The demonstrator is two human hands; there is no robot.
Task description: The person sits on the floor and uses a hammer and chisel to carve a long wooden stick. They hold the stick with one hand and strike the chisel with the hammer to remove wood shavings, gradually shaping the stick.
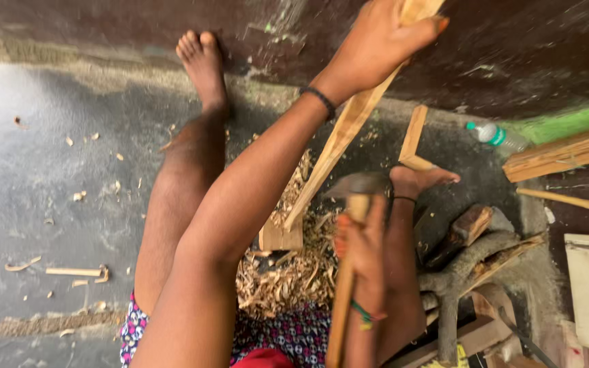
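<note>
Left hand [376,44]: grip closed on slanted wooden stick [339,140], its lower end on wood block [281,235] amid shavings [288,276]. Right hand [361,249]: grip wrapped round adze [352,204]. Best done: strike away from fingers, stick braced firm.

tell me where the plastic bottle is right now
In the head view the plastic bottle lies on the floor at upper right, just left of the stacked planks and right of the short wooden stick.
</note>
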